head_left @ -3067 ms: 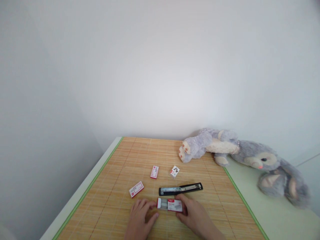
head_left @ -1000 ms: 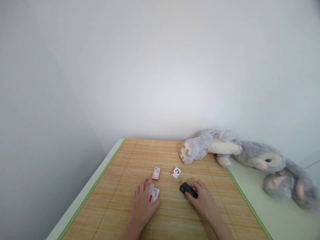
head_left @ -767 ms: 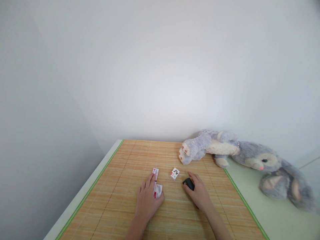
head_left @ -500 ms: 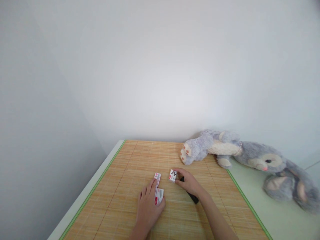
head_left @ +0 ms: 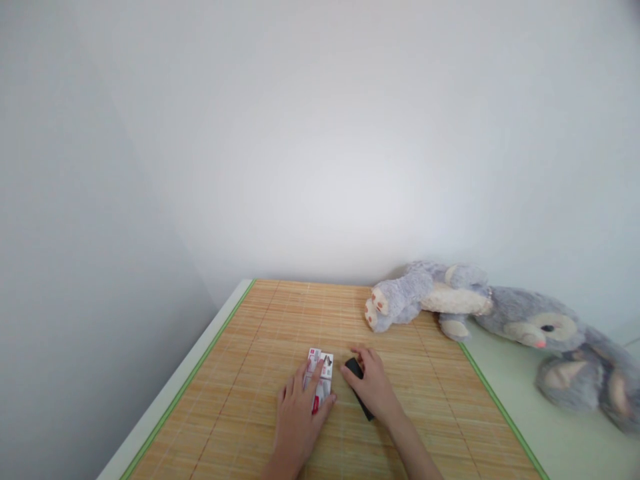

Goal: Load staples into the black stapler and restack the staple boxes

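Observation:
My left hand (head_left: 299, 415) lies with spread fingers over a group of small white and red boxes on the bamboo mat. One narrow box (head_left: 314, 355) sticks out past its fingertips, a small box with a dark picture (head_left: 327, 365) sits beside it, and another box (head_left: 323, 389) lies just below, partly under the hand. To the right, my right hand (head_left: 371, 381) is over a black oblong object (head_left: 355, 367), thumb and fingers apart on either side of its far end. Whether the fingers touch it is unclear.
The bamboo mat (head_left: 300, 307) has a green border and lies on a pale table (head_left: 505, 373). A grey and cream plush rabbit (head_left: 460, 298) lies along the back right, against the white wall, its ears hanging toward the right edge.
The small box with the dark picture has moved left beside the other boxes and is out of my right hand. My right hand has shifted over the black object, which is turned more upright.

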A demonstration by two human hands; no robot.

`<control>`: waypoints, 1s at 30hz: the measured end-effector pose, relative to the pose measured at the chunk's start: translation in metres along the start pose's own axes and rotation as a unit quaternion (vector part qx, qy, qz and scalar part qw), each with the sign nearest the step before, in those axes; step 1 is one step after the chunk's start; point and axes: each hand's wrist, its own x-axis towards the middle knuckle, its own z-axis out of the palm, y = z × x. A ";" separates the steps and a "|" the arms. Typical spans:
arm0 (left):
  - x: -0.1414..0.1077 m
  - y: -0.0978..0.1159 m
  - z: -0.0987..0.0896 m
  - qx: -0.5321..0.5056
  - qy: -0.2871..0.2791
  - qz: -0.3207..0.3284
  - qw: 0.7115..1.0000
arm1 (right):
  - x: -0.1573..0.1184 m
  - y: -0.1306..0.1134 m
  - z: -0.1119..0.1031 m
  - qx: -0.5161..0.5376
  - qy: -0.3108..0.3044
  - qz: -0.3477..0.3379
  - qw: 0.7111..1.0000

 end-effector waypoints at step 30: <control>0.004 -0.119 -0.036 0.078 0.058 -0.047 0.994 | -0.022 -0.073 0.106 -0.089 -0.121 -0.092 0.984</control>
